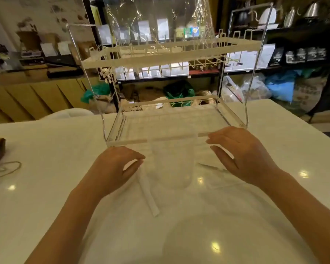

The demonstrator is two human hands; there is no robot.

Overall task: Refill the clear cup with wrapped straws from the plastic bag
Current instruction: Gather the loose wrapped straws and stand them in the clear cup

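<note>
**Counter inventory: two-tier rack, clear cup, loose straws, two hands**

1. White table (46,187). Fills the lower two thirds of the frame; glossy, with small ceiling-light reflections.

2. Clear two-tier rack (171,58). Stands at frame centre on the table, with transparent side panels and cream wire shelves. The upper shelf crosses the upper middle of the frame; the lower shelf sits just above the tabletop.

3. Plastic bag (156,21). Clear and crinkled, rising from the upper shelf to the top edge of the frame. Its contents cannot be made out.

4. Right hand (244,155). Right of centre, palm facing left, fingers loosely extended and slightly spread, gripping nothing. The fingertips lie at the front rail of the lower shelf, beside the cup; actual contact cannot be confirmed.

5. Left hand (114,166). Left of centre, curled, with thumb and forefinger drawn together at the cup's left side, at the upper end of a wrapped straw. Whether the straw is truly pinched cannot be told.

6. Clear cup (171,162). At centre between the two hands, in front of the rack's lower shelf. It is faint against the white surface, and its fill cannot be judged.

7. Wrapped straw (149,197). White, slanting from the left hand down toward lower centre.

8. Second straw (211,167). Thin and pale, lying on the table below the right hand.
</note>
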